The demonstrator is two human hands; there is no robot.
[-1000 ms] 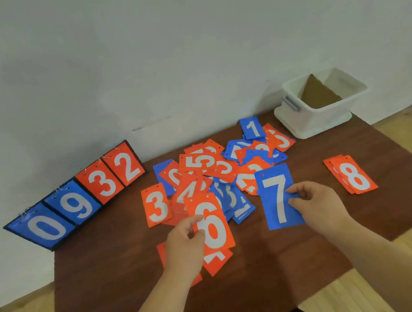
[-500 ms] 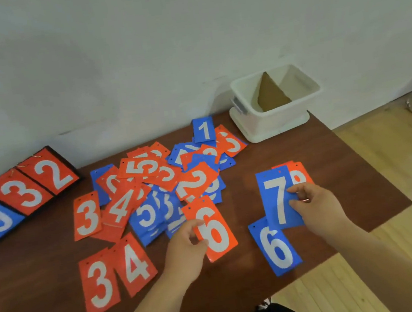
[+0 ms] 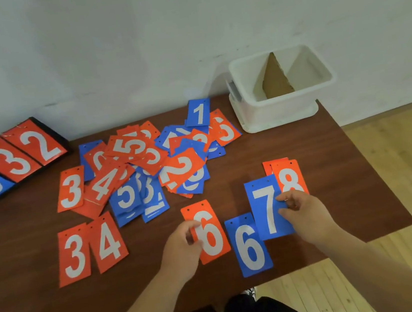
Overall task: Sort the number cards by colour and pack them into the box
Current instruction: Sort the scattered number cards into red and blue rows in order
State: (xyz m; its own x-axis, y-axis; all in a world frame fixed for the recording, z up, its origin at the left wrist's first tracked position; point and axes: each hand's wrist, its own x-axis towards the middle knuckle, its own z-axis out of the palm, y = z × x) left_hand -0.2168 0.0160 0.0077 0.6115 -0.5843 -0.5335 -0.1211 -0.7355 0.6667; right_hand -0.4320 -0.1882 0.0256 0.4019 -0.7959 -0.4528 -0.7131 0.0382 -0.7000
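Left hand [image 3: 183,248] pinches the red 6 card [image 3: 211,233] by its left edge, near-centre on the tabletop [image 3: 346,176]. Right hand [image 3: 304,216] grips the blue 7 card [image 3: 266,208] w/ curled fingers, that card overlapping the blue 6 card [image 3: 249,245] lying flat btwn the two. Red 8 card [image 3: 290,178] sits just beyond the 7, the mixed card pile [image 3: 148,163] is spread far-centre, and the white box [image 3: 282,88] w/ cardboard divider stands at the far-right corner.

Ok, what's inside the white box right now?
A brown cardboard piece stands in the white box; no cards show. Its near wall hides the bottom along that side.
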